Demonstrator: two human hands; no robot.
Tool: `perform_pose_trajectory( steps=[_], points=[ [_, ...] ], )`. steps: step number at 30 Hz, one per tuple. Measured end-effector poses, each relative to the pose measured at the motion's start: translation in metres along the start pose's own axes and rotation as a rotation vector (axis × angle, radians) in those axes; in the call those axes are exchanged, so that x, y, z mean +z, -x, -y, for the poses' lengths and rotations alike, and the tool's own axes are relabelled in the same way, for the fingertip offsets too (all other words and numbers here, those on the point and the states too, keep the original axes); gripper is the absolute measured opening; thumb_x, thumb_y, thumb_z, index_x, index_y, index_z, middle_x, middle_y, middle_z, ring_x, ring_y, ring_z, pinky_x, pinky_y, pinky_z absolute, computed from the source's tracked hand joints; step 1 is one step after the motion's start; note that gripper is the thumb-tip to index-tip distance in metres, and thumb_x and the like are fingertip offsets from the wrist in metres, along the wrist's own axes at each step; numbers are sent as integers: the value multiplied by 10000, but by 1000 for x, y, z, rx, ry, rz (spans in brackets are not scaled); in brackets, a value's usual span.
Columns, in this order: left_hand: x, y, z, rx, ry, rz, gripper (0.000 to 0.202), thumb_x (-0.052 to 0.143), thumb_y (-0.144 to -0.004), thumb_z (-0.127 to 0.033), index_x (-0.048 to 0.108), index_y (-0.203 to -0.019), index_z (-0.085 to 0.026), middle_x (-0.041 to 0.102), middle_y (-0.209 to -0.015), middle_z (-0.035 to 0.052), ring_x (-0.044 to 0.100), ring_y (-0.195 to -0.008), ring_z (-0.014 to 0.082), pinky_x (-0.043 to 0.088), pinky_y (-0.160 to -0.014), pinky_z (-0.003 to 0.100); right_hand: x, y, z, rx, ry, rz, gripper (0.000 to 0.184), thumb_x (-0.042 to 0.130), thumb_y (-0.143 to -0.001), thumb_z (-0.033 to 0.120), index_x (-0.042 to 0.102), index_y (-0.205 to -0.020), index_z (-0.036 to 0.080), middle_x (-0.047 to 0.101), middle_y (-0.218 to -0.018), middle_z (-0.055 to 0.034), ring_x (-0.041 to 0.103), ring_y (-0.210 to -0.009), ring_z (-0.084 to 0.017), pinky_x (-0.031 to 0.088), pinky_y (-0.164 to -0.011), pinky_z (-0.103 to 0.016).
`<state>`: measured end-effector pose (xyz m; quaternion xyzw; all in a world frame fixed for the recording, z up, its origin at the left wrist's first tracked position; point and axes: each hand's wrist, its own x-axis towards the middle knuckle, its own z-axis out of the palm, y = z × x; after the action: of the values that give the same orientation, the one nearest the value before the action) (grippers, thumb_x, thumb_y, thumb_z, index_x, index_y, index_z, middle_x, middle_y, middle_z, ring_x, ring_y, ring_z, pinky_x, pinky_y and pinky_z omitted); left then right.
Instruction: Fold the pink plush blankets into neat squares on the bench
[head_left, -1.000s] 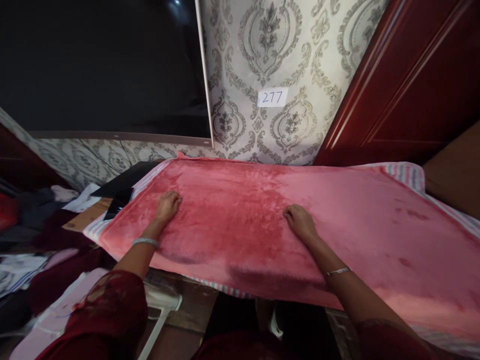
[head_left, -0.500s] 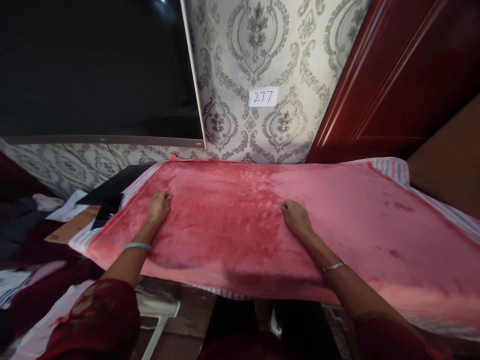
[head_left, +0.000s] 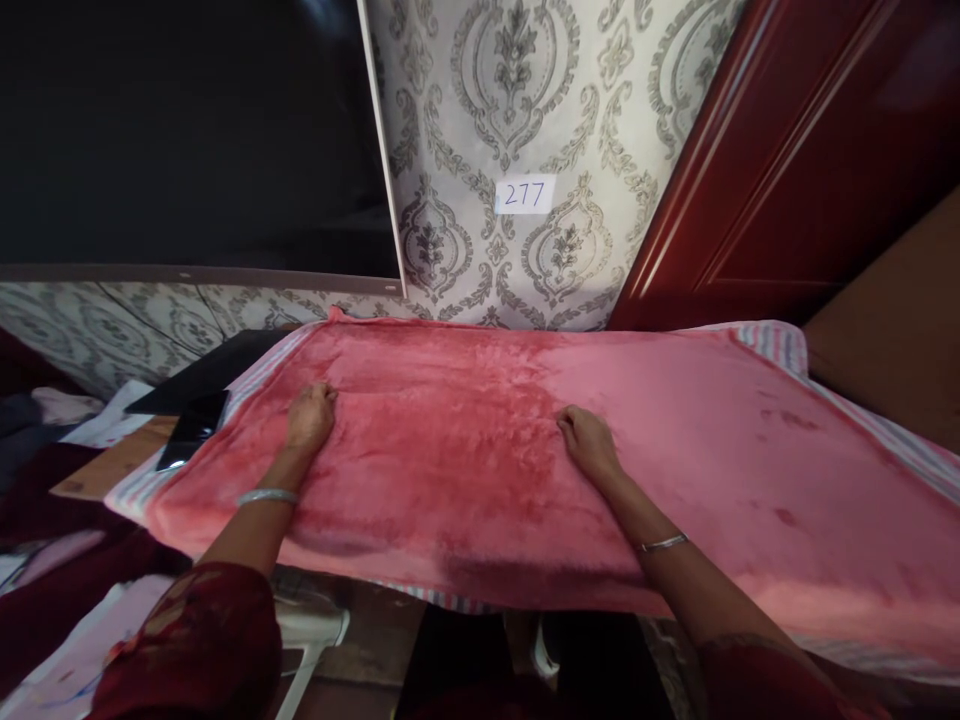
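Note:
A pink plush cloth (head_left: 442, 440) with striped edging is spread over the surface before me. On its left part rests my left hand (head_left: 311, 415), curled into a loose fist, knuckles up. My right hand (head_left: 589, 440) lies closed near the middle of the cloth, where the darker and lighter pink areas meet. Both fists touch the plush, which shows no fold pulled up between the fingers. Nothing is seen in either hand, though the palms face down and are hidden.
A large dark screen (head_left: 195, 140) hangs at the upper left. Patterned wallpaper carries a card (head_left: 525, 194) reading 277. A dark red door panel (head_left: 757, 180) stands at the right. Beyond the cloth's left edge are a black glossy object (head_left: 196, 428), a wooden board (head_left: 112, 460) and piled clothes (head_left: 67, 575).
The view has shifted slightly, so the cloth and both hands appear a little further left. Both fists keep their pose on the cloth.

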<state>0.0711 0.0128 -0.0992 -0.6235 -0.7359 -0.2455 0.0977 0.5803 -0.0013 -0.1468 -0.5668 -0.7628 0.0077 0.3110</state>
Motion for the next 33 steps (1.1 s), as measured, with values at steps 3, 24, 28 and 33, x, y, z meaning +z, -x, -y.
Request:
perform_pose_trajectory(
  steps=[3,24,28,33],
  points=[
    [4,1,4,16,-10,-29,198,397,-898,-282,577,-907,-201,663,-930,163,629,-956,326,521,-885,466,1,4,-1,-52,-61,-25,186,482,-940,256,659,-933,200,717,-937,-106,616,-901,-245,423,-812,-349],
    [-3,10,-4,-32,-64,-66,307,369,-949,-283,637,-1022,-154,671,-958,154,634,-950,305,478,-847,410,5,3,-5,-16,44,-138,190,473,-957,245,640,-880,196,691,-891,-121,595,-885,-278,397,-799,-383],
    [-5,13,-5,-78,-60,-78,355,373,-962,-297,630,-1152,-142,703,-993,159,656,-919,300,476,-781,381,6,5,-8,-101,85,-79,259,447,-966,228,702,-963,188,696,-907,-123,595,-888,-272,396,-781,-376],
    [-7,15,-5,-88,-102,-146,382,350,-981,-333,646,-1117,-133,713,-944,166,663,-872,298,452,-722,366,3,8,-7,-147,120,-135,297,423,-986,228,701,-885,190,681,-875,-126,580,-862,-270,404,-774,-381]
  ],
)
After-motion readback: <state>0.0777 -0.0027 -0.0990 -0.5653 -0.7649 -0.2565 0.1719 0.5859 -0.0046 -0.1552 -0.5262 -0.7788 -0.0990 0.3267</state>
